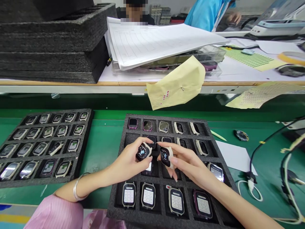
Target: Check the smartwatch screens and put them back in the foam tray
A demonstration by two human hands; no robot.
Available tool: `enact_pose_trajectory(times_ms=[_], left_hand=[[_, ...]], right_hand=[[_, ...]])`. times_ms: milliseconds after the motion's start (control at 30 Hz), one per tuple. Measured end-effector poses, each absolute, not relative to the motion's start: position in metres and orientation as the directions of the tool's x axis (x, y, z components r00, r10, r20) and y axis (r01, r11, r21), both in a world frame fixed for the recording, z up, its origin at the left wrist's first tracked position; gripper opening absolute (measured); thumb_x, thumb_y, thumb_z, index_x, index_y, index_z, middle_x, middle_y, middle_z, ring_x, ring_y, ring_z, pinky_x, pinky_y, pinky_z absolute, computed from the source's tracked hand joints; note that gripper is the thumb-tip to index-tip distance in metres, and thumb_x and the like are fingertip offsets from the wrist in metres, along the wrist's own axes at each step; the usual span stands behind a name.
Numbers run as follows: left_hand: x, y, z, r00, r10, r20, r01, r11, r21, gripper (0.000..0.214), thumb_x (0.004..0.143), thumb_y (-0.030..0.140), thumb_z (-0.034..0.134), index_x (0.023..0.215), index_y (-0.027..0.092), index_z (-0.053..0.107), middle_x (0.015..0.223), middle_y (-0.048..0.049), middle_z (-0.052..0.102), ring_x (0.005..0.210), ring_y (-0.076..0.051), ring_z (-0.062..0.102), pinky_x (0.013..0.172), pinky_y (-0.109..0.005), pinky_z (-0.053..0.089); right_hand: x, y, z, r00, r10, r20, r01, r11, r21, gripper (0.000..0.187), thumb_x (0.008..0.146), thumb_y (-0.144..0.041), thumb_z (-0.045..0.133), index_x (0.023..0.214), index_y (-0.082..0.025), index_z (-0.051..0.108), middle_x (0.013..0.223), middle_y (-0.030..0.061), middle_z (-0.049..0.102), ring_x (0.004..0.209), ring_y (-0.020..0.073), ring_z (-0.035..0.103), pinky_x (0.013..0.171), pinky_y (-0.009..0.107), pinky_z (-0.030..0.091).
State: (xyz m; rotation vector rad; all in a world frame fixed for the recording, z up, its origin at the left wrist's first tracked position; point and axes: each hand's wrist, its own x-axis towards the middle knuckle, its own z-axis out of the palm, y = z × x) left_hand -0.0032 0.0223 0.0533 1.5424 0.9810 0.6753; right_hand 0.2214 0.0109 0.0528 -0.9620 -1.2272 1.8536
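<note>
Between the thumb and fingers of my left hand [133, 159] is a smartwatch case [142, 152] without a strap, its dark screen lit with a blue and white graphic. My right hand [183, 159] grips a second strapless smartwatch [166, 156] with a pale case and a similar lit screen. The two watches are held apart, side by side, above a black foam tray [164, 216]. In the tray's compartments lie several more watch cases; those in the front row, such as one pale watch [148, 195], show white grid-like screens. My hands hide part of the middle rows.
A second foam tray [83, 143] full of watches lies at left. Stacked black foam [52, 54], papers [164, 41] and clear boxes [212, 55] occupy the shelf. Cables [252, 162], white paper [235, 156] and a green pen [218, 135] lie at right. A person in blue [205, 14] is beyond.
</note>
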Motion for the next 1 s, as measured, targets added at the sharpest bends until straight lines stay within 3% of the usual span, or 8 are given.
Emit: enact_pose_trajectory(times_ms=[167, 367, 533, 767, 1000], left_hand=[[-0.0044, 0.0205, 0.0569, 0.505, 0.853, -0.131, 0.276, -0.015, 0.961, 0.029, 0.084, 0.018, 0.057, 0.112, 0.020, 0.050, 0.086, 0.0013, 0.061, 0.074, -0.015, 0.052, 0.070, -0.026, 0.042], [-0.0040, 0.0196, 0.0545, 0.470, 0.879, -0.087, 0.242, -0.034, 0.970, 0.035, 0.086, 0.020, 0.056, 0.120, 0.022, 0.048, 0.088, 0.0016, 0.060, 0.077, -0.015, 0.053, 0.070, -0.025, 0.043], [-0.0049, 0.0204, 0.0556, 0.497, 0.859, -0.123, 0.278, -0.023, 0.960, 0.028, 0.084, 0.019, 0.057, 0.111, 0.021, 0.051, 0.081, 0.0036, 0.059, 0.067, -0.013, 0.052, 0.063, -0.023, 0.042], [-0.0025, 0.0206, 0.0549, 0.477, 0.872, -0.106, 0.267, -0.028, 0.963, 0.035, 0.084, 0.019, 0.056, 0.118, 0.021, 0.049, 0.082, 0.0032, 0.058, 0.065, -0.012, 0.052, 0.060, -0.023, 0.043], [-0.0040, 0.0233, 0.0513, 0.500, 0.851, -0.163, 0.335, -0.017, 0.942, 0.027, 0.082, 0.017, 0.055, 0.108, 0.022, 0.050, 0.073, 0.0063, 0.054, 0.054, -0.011, 0.048, 0.057, -0.023, 0.040]], right_hand=[[0.2229, 0.0112, 0.0528, -0.480, 0.853, -0.207, -0.141, -0.308, -0.941, 0.043, 0.091, -0.037, 0.065, 0.130, -0.021, 0.059, 0.099, 0.0084, 0.067, 0.054, 0.0099, 0.056, 0.046, 0.022, 0.049], [0.2239, 0.0106, 0.0521, -0.463, 0.869, -0.173, -0.162, -0.275, -0.948, 0.042, 0.091, -0.036, 0.066, 0.130, -0.022, 0.059, 0.082, 0.0028, 0.063, 0.057, 0.0115, 0.058, 0.048, 0.021, 0.049], [0.2239, 0.0092, 0.0517, -0.486, 0.855, -0.179, -0.151, -0.284, -0.947, 0.039, 0.093, -0.033, 0.064, 0.130, -0.023, 0.060, 0.096, 0.0061, 0.066, 0.057, 0.0088, 0.057, 0.049, 0.020, 0.049], [0.2229, 0.0082, 0.0497, -0.496, 0.848, -0.187, -0.122, -0.281, -0.952, 0.040, 0.093, -0.031, 0.064, 0.133, -0.025, 0.057, 0.089, 0.0024, 0.063, 0.061, 0.0091, 0.058, 0.053, 0.019, 0.049], [0.2231, 0.0097, 0.0503, -0.504, 0.831, -0.238, -0.068, -0.312, -0.947, 0.043, 0.093, -0.033, 0.063, 0.133, -0.021, 0.056, 0.095, 0.0051, 0.065, 0.058, 0.0087, 0.058, 0.052, 0.021, 0.049]])
